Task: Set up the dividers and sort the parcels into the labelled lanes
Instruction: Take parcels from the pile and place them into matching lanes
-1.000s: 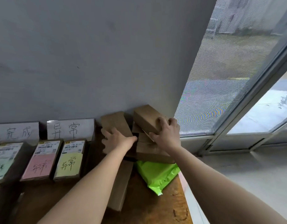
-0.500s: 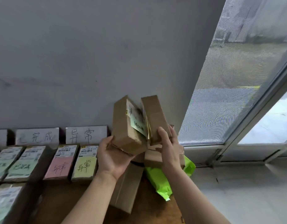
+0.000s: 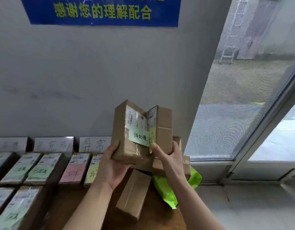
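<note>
Since a second ago both boxes have come up off the pile and turned label-side to the camera. At frame centre the left hand (image 3: 113, 165) grips the left box (image 3: 121, 130) from below; the right hand (image 3: 166, 161) clasps the right box (image 3: 164, 128), thumb on its yellow note. The left box's green note (image 3: 139, 138) now reads clearly, so its lane can be chosen. It seems to match neither readable sign (image 3: 93, 144) at left. Another box (image 3: 133, 193) and a green bag (image 3: 166, 190) lie unsorted on the tabletop (image 3: 160, 219) below.
</note>
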A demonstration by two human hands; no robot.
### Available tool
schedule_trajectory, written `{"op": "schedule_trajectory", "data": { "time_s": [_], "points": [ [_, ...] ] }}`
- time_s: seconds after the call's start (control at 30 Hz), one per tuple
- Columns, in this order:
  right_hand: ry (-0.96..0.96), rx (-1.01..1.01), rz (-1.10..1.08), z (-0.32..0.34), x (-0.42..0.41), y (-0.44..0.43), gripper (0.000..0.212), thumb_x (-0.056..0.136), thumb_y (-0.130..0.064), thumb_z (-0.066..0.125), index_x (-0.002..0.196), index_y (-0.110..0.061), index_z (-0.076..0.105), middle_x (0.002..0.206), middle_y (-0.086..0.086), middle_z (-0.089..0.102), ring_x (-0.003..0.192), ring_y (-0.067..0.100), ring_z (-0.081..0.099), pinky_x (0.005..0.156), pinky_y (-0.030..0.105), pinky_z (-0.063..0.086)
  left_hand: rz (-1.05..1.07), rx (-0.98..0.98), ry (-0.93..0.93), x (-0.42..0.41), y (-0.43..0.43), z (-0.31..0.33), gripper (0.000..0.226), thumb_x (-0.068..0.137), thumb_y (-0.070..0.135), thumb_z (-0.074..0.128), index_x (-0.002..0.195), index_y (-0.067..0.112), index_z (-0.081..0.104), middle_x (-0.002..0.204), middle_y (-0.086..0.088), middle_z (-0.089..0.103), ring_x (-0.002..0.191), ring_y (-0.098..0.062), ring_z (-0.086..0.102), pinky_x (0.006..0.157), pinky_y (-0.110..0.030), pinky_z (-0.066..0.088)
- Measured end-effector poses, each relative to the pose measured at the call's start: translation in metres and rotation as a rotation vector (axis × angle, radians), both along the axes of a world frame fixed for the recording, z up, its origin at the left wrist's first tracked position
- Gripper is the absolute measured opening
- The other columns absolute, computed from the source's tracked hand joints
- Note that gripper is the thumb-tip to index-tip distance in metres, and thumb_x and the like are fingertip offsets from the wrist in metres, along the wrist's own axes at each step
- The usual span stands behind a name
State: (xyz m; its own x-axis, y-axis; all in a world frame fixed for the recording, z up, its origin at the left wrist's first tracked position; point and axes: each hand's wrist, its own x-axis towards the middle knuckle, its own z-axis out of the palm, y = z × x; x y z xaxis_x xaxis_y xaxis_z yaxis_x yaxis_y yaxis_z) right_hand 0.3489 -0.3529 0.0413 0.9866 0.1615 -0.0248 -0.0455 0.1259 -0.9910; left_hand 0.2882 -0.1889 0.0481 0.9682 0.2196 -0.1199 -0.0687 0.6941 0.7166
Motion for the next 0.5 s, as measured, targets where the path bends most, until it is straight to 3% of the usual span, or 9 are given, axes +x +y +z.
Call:
{"op": "schedule_trajectory", "data": {
  "time_s": [0.07,0.13,0.23,0.3,0.4,0.43,0.5],
  "points": [
    [0.008,0.034,-0.004,0.001,-0.003,0.000,0.053,0.066,-0.025,0.089,0.106,-0.007,0.061,0.091,0.004,0.072,0.071,-0.001,0.067,0.059,0.012,0.050,0.025,0.004,-0.028,-0.008,0.005,0.001,0.074,0.072,0.043,0.080,0.138,0.017,0.056,0.137,-0.018,0.058,0.125,-0.038,0.056,0.108,-0.056,0.037],
    [0.018,0.084,0.002,0.002,-0.007,0.001,0.056,0.065,-0.030,0.082,0.113,-0.012,0.060,0.098,0.003,0.073,0.083,0.006,0.070,0.065,0.017,0.053,0.056,-0.004,-0.040,-0.012,0.012,-0.003,0.049,0.093,0.029,0.056,0.142,0.029,0.051,0.138,-0.015,0.058,0.127,-0.041,0.053,0.109,-0.064,0.032],
    [-0.012,0.109,0.031,0.004,-0.013,0.002,0.049,0.071,-0.025,0.080,0.115,-0.016,0.058,0.096,-0.003,0.072,0.083,0.003,0.070,0.066,0.017,0.054,0.079,0.044,-0.042,-0.023,0.016,0.005,0.047,0.098,0.018,0.043,0.140,0.038,0.051,0.132,-0.010,0.063,0.125,-0.039,0.056,0.105,-0.067,0.036],
    [-0.001,0.074,0.046,0.003,-0.017,0.006,0.052,0.072,-0.021,0.086,0.116,-0.020,0.057,0.100,-0.003,0.073,0.089,0.007,0.071,0.070,0.021,0.056,0.103,0.172,-0.015,-0.029,0.013,0.011,0.047,0.092,0.032,0.057,0.139,0.036,0.051,0.130,-0.010,0.065,0.121,-0.037,0.059,0.101,-0.063,0.043],
    [0.013,0.042,0.039,0.000,-0.024,0.011,0.050,0.066,-0.022,0.077,0.113,-0.023,0.057,0.100,0.000,0.073,0.093,0.018,0.070,0.080,0.036,0.059,0.150,0.356,0.053,-0.039,0.016,0.016,0.091,0.048,0.056,0.090,0.130,0.036,0.055,0.123,-0.008,0.068,0.110,-0.033,0.067,0.088,-0.054,0.055],
    [0.022,0.053,0.043,0.000,-0.028,0.012,0.049,0.065,-0.023,0.073,0.111,-0.023,0.058,0.098,0.000,0.072,0.091,0.019,0.069,0.077,0.035,0.058,0.168,0.368,0.069,-0.043,0.018,0.017,0.096,0.038,0.052,0.094,0.125,0.037,0.058,0.118,-0.006,0.071,0.105,-0.031,0.069,0.085,-0.050,0.056],
    [0.025,0.081,0.061,0.002,-0.036,0.013,0.047,0.065,-0.022,0.069,0.111,-0.022,0.060,0.096,0.000,0.072,0.088,0.018,0.067,0.072,0.030,0.054,0.199,0.341,0.089,-0.054,0.026,0.017,0.085,0.043,0.036,0.091,0.122,0.034,0.060,0.112,-0.007,0.073,0.102,-0.031,0.069,0.084,-0.044,0.056]
  ]
}}
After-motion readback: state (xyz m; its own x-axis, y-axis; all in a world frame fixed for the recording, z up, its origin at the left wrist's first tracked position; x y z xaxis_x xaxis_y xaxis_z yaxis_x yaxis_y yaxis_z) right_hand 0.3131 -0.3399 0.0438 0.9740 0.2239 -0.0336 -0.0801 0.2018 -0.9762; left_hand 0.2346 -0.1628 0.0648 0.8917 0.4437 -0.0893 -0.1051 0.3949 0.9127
